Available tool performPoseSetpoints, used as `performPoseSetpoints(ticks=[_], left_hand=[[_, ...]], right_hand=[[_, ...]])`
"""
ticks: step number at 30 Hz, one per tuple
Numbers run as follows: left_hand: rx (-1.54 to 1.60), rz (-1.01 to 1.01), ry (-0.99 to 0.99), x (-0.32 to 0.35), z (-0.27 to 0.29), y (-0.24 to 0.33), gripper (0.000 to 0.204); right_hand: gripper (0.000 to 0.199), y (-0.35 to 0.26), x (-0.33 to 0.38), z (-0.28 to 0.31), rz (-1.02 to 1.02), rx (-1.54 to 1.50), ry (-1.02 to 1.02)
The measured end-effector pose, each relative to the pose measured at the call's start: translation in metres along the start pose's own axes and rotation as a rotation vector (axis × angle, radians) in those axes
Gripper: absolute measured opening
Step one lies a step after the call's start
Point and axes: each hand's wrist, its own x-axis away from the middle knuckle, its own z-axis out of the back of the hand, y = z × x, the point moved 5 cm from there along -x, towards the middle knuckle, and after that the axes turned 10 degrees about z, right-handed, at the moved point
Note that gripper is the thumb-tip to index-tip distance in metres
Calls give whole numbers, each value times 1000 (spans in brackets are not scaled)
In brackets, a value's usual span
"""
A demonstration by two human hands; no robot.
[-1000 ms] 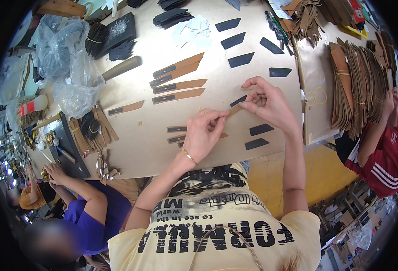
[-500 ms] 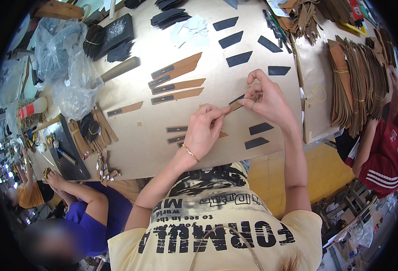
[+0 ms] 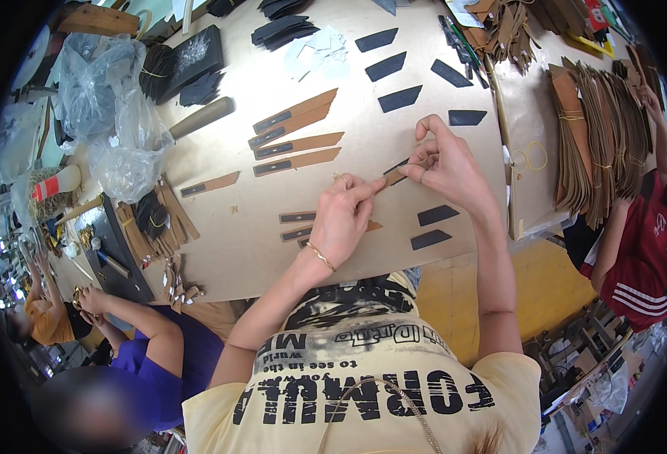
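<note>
Above the table, both of my hands are on a small brown leather strip point(image 3: 393, 177) with a dark edge. My left hand point(image 3: 341, 213) pinches its near left end between thumb and fingers. My right hand point(image 3: 448, 165) has its thumb and a finger closed on the far end; its other fingers are curled up. Partly under my left hand lie brown leather strips with dark patches point(image 3: 297, 217). More of these leather strips point(image 3: 303, 145) lie to the left. Black slanted pieces point(image 3: 433, 215) rest right of my left hand, and others point(image 3: 400, 99) lie farther back.
White paper pieces point(image 3: 320, 51) and a stack of black pieces point(image 3: 282, 30) lie at the back. A wooden handle point(image 3: 203, 117) and clear plastic bags point(image 3: 114, 106) are at left. Bundled brown strips point(image 3: 598, 140) fill the right table. Co-workers sit left and right.
My hands keep nearly the same place and grip on the leather strip. At the left, the co-worker in purple has raised their hands slightly; at the right, a co-worker's arm has shifted.
</note>
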Motion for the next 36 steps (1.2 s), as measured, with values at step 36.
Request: performPoseSetpoints(ticks=[36], left_hand=[[-574, 28, -42, 5, -19, 26, 47]], right_hand=[[36, 9, 22, 10, 140, 73, 294]])
